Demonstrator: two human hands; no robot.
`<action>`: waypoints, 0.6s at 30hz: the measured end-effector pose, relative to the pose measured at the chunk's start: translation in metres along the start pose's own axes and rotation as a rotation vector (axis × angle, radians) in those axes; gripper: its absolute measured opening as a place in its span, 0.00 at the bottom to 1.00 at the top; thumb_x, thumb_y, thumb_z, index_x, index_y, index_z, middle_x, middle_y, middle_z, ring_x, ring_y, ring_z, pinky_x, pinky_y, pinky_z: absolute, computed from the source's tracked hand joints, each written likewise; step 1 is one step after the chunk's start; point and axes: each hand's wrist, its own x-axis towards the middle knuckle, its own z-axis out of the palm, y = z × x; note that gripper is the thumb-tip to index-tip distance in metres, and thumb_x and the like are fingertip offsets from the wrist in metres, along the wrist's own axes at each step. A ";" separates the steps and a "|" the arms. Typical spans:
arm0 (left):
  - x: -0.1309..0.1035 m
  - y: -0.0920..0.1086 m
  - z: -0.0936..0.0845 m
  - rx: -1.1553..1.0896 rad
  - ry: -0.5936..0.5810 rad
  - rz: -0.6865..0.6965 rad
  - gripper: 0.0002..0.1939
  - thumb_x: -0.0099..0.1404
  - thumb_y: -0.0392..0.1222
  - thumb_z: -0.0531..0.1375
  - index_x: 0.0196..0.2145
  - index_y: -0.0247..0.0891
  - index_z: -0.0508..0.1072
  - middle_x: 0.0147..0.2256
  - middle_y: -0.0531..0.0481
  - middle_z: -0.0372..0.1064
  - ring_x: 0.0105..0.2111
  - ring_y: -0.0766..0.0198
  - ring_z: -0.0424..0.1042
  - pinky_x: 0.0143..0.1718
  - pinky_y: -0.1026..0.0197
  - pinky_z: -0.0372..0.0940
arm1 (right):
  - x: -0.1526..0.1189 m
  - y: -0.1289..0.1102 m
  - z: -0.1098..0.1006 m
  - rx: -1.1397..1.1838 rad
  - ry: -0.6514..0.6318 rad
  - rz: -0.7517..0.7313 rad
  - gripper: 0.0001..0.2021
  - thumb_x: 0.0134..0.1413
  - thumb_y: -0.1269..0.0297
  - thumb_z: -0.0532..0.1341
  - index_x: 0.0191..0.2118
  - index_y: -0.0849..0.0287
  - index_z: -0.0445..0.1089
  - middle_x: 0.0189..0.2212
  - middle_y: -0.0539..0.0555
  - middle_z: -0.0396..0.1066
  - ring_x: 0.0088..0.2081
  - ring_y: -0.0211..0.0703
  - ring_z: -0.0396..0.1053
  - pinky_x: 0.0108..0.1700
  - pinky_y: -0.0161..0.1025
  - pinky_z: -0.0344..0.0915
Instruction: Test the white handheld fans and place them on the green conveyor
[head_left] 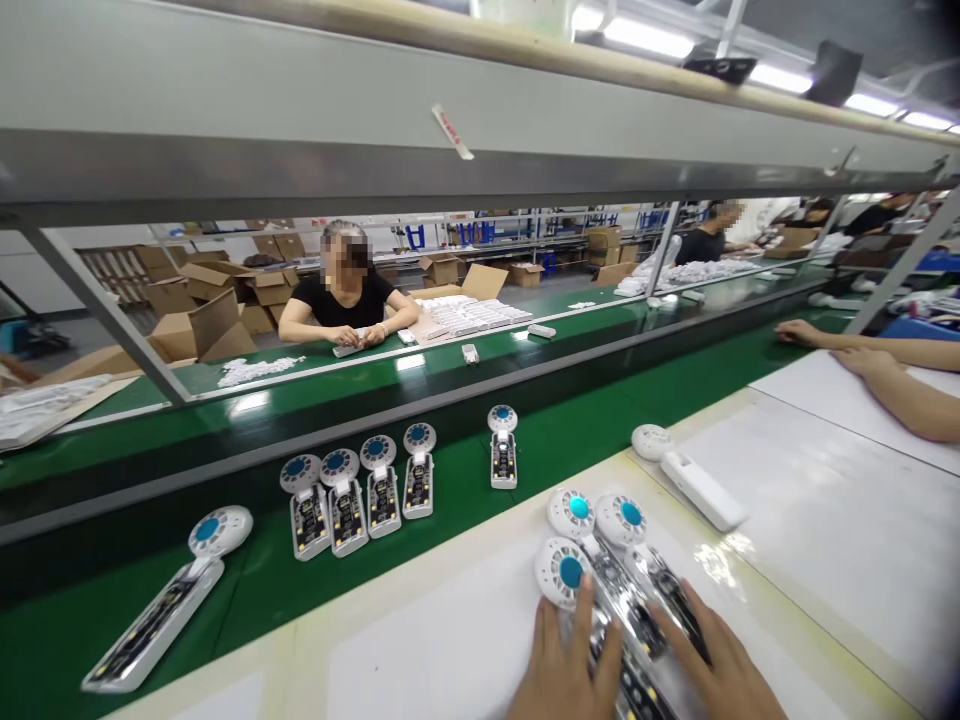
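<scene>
On the white worktop [420,630] lie three white devices, side by side, each with a round head, a blue disc and an open body showing circuit boards. My left hand [566,660] rests with spread fingers on the nearest device [562,572]. My right hand [712,650] lies with fingers apart over the bodies of the middle device [626,590] and the right device [667,575]. Parts of the bodies are hidden under both hands. Beyond them, a white device [701,490] lies face down on the worktop.
Several similar devices [382,500] lie on the green belt [255,600], one larger [157,620] at the left. A person [345,290] works across the line. Another person's forearms [892,370] rest at the right. A metal beam [300,180] crosses overhead.
</scene>
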 end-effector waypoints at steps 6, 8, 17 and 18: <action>0.094 -0.075 -0.046 0.005 -0.246 0.048 0.48 0.54 0.66 0.54 0.61 0.30 0.49 0.62 0.24 0.34 0.56 0.32 0.54 0.51 0.38 0.56 | 0.103 0.034 0.024 -0.006 0.068 0.125 0.29 0.56 0.50 0.50 0.61 0.58 0.55 0.62 0.64 0.48 0.59 0.66 0.50 0.53 0.61 0.56; 0.125 -0.106 -0.054 0.098 -0.248 -0.009 0.35 0.62 0.57 0.52 0.60 0.34 0.52 0.63 0.31 0.37 0.54 0.41 0.59 0.52 0.43 0.58 | 0.155 0.057 0.031 0.021 0.009 0.109 0.30 0.57 0.49 0.48 0.61 0.62 0.55 0.61 0.65 0.51 0.60 0.63 0.47 0.56 0.59 0.53; 0.120 -0.158 -0.075 0.107 -0.019 -0.618 0.28 0.60 0.37 0.55 0.57 0.28 0.55 0.62 0.30 0.43 0.59 0.40 0.49 0.55 0.45 0.50 | 0.196 0.076 0.032 -0.075 0.124 0.110 0.26 0.58 0.59 0.46 0.59 0.67 0.53 0.60 0.69 0.50 0.62 0.62 0.43 0.58 0.57 0.48; 0.117 -0.163 -0.077 -0.003 -0.002 -0.763 0.28 0.60 0.37 0.55 0.56 0.27 0.55 0.60 0.28 0.45 0.58 0.39 0.51 0.53 0.45 0.52 | 0.184 0.077 0.025 -0.135 0.164 0.159 0.26 0.57 0.61 0.47 0.59 0.69 0.52 0.60 0.70 0.49 0.61 0.63 0.44 0.57 0.58 0.48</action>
